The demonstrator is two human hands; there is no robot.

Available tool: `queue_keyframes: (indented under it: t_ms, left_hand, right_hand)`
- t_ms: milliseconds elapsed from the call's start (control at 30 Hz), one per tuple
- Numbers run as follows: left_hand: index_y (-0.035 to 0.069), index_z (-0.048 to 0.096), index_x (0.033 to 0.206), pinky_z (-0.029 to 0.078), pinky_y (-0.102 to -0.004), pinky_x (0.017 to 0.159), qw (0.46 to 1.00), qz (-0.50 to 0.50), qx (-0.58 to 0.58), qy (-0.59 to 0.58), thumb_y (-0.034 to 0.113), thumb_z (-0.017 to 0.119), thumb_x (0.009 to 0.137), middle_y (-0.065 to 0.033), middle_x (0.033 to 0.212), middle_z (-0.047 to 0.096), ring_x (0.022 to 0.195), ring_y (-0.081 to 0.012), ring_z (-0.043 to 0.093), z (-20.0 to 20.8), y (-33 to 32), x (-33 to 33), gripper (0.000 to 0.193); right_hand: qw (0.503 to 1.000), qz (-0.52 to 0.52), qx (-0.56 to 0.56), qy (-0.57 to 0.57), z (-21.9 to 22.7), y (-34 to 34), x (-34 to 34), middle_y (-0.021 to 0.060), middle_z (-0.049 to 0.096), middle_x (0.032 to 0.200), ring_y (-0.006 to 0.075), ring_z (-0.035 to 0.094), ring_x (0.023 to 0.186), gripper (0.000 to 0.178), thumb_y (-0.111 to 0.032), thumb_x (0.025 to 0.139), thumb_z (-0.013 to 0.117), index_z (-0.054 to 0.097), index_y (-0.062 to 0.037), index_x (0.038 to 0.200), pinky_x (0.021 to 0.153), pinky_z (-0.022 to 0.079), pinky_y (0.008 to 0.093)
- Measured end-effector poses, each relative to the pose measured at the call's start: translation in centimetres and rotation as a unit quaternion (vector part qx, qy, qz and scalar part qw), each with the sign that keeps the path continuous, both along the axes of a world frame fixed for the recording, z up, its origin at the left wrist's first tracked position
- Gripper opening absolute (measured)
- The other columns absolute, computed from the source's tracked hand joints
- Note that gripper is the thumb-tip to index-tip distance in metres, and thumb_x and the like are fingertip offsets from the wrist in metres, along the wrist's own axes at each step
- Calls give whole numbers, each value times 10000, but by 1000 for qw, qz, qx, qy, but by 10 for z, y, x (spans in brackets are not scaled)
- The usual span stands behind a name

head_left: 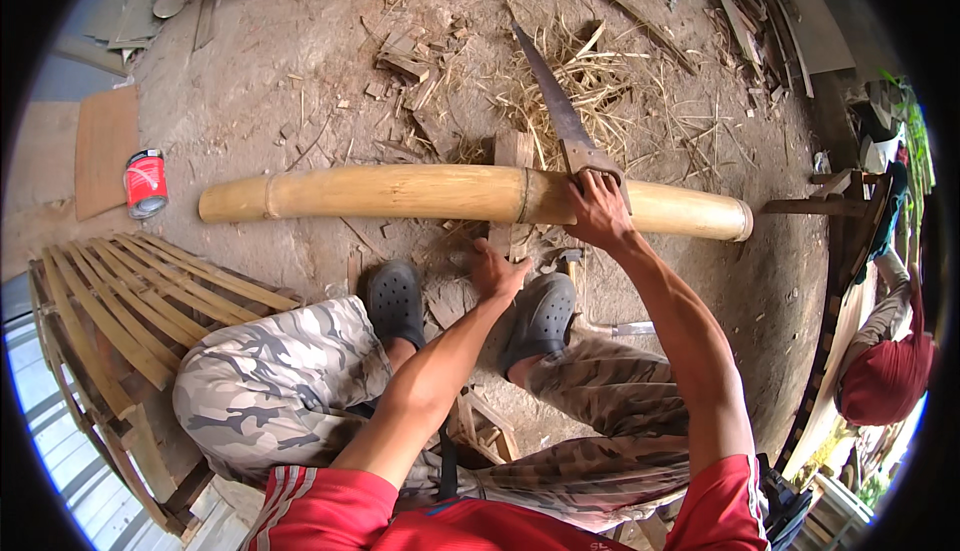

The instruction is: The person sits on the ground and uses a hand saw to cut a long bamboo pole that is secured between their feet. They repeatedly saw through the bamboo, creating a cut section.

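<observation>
A thick yellow bamboo pole [400,191] lies crosswise in front of me, resting over a wooden block [512,151]. My right hand [600,213] is closed round the wooden handle of a hand saw [560,106]. The handle lies over the pole right of its middle joint, and the blade points away from me over the far side. My left hand [497,271] is just on the near side of the pole, beside the block's near end. Its thumb and a finger are apart, with nothing visible held; the other fingers are partly hidden.
Wood scraps and straw-like shavings [590,81] litter the dirt floor beyond the pole. A red can [146,183] stands at left above a slatted bamboo seat [130,291]. A hammer [571,257] lies by my right shoe [540,321]. Another person [885,381] is at far right.
</observation>
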State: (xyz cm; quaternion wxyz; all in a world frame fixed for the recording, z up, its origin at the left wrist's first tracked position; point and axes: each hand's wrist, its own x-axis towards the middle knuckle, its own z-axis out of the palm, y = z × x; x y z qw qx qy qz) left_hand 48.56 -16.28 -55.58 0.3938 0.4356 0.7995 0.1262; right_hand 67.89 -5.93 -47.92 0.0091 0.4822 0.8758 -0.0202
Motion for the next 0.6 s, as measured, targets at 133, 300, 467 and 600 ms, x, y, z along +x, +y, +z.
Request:
queue_keyframes:
  t_ms: [133, 300, 467, 600]
  left_hand:
    - [-81, 359, 1298, 467, -515, 1005, 999, 15, -17, -43, 424, 894, 644, -353, 1415, 385, 1218, -459, 528, 6, 7, 10, 984]
    - [-55, 381, 1176, 559, -525, 847, 996, 6, 84, 5, 346, 915, 638, -333, 1294, 427, 1007, -492, 620, -15, 0, 12, 857]
    - [-63, 364, 1201, 558, -533, 833, 998, 5, 49, -36, 338, 910, 645, -339, 1293, 416, 1013, -496, 611, -6, 5, 16, 876]
    - [-49, 351, 1222, 561, -531, 825, 999, 0, 6, -46, 359, 910, 644, -340, 1294, 422, 1023, -499, 608, -7, 5, 15, 902]
  right_hand:
    - [997, -8, -69, -36, 0, 3, -3, 192, 479, 1340, 344, 471, 1270, 830, -389, 696, 804, 526, -33, 1392, 1070, 349, 530]
    - [997, -4, -55, -45, 4, 25, -22, 200, 464, 1365, 344, 457, 1286, 815, -418, 731, 789, 520, -28, 1394, 1095, 322, 538]
    - [999, 13, -42, -24, 1, 26, -15, 191, 501, 1307, 346, 480, 1245, 819, -383, 721, 802, 502, -27, 1395, 1081, 326, 530]
    - [999, 30, -25, 8, 6, 23, -13, 183, 514, 1275, 344, 497, 1211, 793, -345, 684, 812, 535, -26, 1355, 1060, 340, 529]
